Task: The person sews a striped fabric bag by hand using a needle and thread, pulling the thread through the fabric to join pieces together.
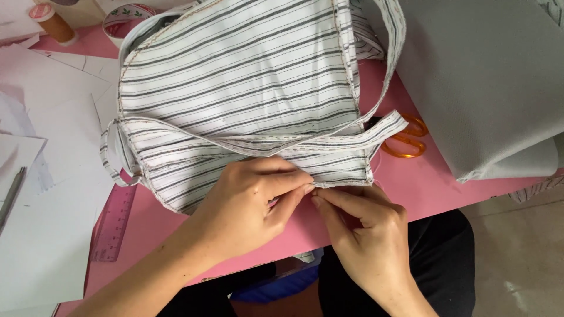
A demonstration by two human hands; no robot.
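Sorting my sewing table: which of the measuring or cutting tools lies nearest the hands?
The pink ruler, flat beside the left hand; the orange-handled scissors lie farther off, partly under the striped bag.

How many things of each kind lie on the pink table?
Striped fabric bag: 1
Orange-handled scissors: 1
Pink ruler: 1
Thread spool: 1
Tape roll: 1
Pen: 1
Grey cloth: 1
Total: 7
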